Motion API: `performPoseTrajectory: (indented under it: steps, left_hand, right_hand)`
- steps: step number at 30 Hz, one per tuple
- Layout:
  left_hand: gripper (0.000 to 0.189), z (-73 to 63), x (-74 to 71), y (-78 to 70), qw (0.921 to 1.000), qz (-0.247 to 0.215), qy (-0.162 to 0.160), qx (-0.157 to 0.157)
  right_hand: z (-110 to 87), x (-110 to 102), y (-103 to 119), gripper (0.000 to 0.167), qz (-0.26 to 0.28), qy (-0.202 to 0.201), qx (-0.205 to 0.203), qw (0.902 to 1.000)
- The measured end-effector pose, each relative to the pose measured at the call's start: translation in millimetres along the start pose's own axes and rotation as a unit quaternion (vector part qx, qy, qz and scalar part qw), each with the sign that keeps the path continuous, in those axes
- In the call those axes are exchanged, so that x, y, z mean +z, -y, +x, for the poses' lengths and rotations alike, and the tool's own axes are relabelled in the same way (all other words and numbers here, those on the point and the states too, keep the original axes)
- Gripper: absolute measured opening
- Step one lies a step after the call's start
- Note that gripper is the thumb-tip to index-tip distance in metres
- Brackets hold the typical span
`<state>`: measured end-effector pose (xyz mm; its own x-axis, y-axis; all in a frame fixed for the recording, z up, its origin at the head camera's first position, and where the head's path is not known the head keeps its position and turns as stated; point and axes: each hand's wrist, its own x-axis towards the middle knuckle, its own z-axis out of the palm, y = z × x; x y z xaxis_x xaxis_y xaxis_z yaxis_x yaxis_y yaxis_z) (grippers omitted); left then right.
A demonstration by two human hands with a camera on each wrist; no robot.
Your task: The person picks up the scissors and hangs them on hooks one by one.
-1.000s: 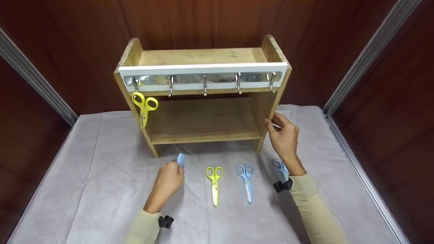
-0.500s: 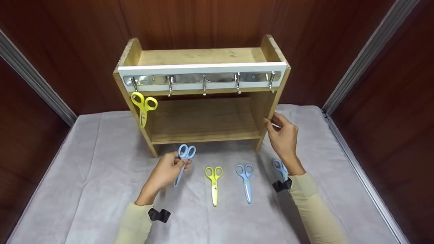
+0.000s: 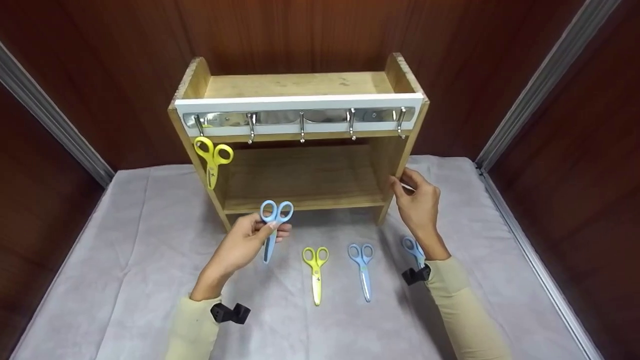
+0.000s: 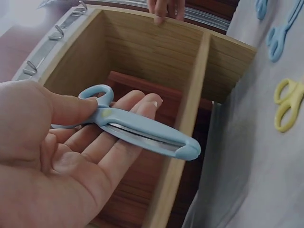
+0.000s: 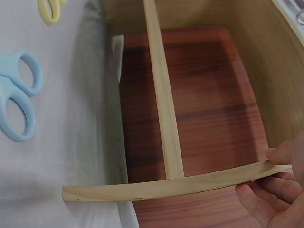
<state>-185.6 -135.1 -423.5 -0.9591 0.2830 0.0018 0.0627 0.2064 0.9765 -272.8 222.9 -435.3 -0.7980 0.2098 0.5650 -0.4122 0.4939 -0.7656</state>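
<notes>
My left hand [image 3: 245,242] pinches a pair of light blue scissors [image 4: 142,128] between thumb and fingers, handle loops up and blades pointing down, in front of the wooden shelf's lower board. With thumb and fingers my right hand [image 3: 419,202] grips the right side panel [image 5: 209,185] of the wooden shelf [image 3: 305,202]. Yellow scissors [image 3: 212,162] hang from the leftmost hook of the metal hook rail [image 3: 277,116]; its other hooks hold nothing. On the cloth lie another pair of yellow scissors [image 3: 316,275] and blue scissors [image 3: 364,272].
A further pair of blue scissors [image 3: 414,248] lies partly hidden under my right wrist. Grey cloth [image 3: 145,280] covers the table. Dark wood panels [image 3: 310,30] with metal edge strips [image 3: 540,75] stand behind and at both sides.
My left hand has lifted and turned palm up, bringing the blue scissors up toward the shelf with their loops now in full view. The right hand keeps its grip on the side panel.
</notes>
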Motion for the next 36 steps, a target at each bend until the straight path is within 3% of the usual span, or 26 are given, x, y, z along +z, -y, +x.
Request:
performPoseTrajectory:
  steps: [15,36]
  left_hand:
    - [0.033,4.1,-9.5,-35.5,0.9964,-0.047,-0.002,0.070]
    - [0.027,16.3,-17.5,-71.4,0.9937,-0.051,-0.009,0.099]
  right_hand:
    - [1.2,-2,0,0.027,-0.010,0.003,-0.002,0.9999]
    - [0.7,-3,0,0.027,-0.012,0.013,-0.009,0.9998]
